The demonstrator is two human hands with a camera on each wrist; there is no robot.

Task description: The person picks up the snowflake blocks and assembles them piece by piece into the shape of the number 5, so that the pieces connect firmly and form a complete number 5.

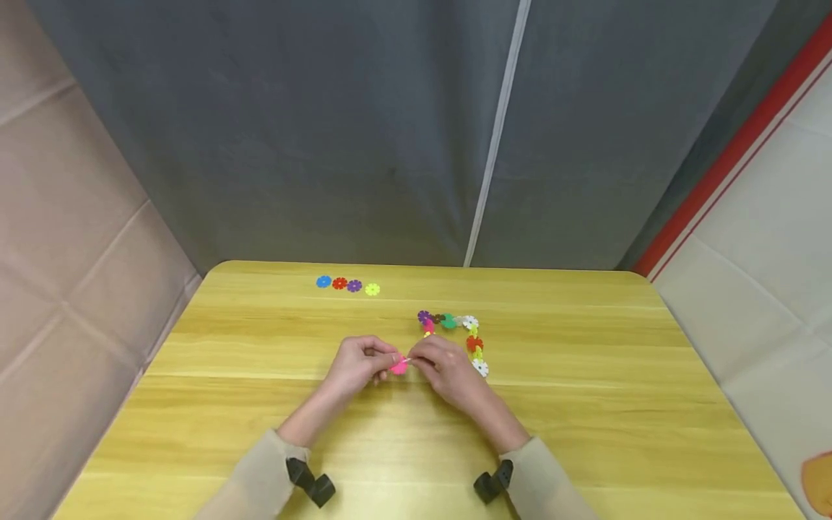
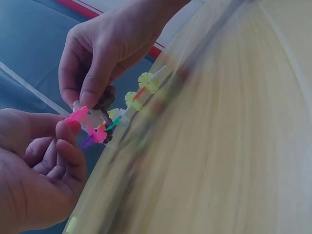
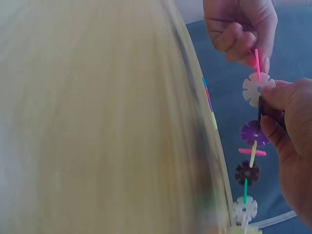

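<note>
My left hand (image 1: 364,363) pinches a pink snowflake disc (image 1: 399,366) just above the yellow wooden table (image 1: 260,404). My right hand (image 1: 444,367) pinches the white end disc (image 3: 255,87) of a chain of coloured discs (image 1: 455,322). In the right wrist view the pink disc (image 3: 257,61) stands edge-on against that white disc's rim. The chain (image 3: 248,170) continues with purple, pink, brown and white discs, and in the head view it bends round behind my right hand. The left wrist view shows the pink disc (image 2: 78,115) between my left thumb and fingers, and my right hand (image 2: 100,53) above it.
A row of loose discs lies near the table's far edge: blue (image 1: 323,282), red (image 1: 339,283), purple (image 1: 354,285) and yellow (image 1: 372,289). A grey curtain (image 1: 390,130) hangs behind the table, and a brown wall (image 1: 65,238) stands to the left.
</note>
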